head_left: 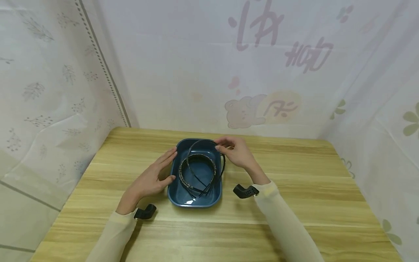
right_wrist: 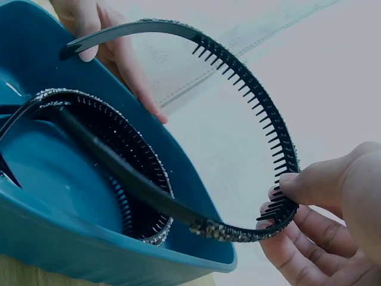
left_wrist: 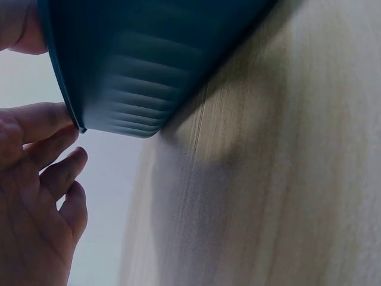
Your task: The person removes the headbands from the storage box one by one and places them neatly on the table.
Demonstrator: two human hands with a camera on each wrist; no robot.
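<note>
A blue rectangular basin (head_left: 194, 206) stands on the wooden table. Inside lie several black toothed headbands (right_wrist: 128, 122) with glittering outer faces, nested into a ring; overlap hides how many. My right hand (head_left: 240, 154), at the basin's far right corner, pinches another glittery headband (right_wrist: 275, 122) between thumb and fingers. This one is tilted up over the basin, and one of its ends reaches down among the others. On the basin's left side my left hand (head_left: 152, 178) rests with extended fingers and thumb against the rim.
The wooden table (head_left: 311, 203) reaches back to a pale printed cloth (head_left: 183, 72), with more patterned cloth hanging left and right. Black wrist-worn pieces (head_left: 145, 212) jut inward from both forearms.
</note>
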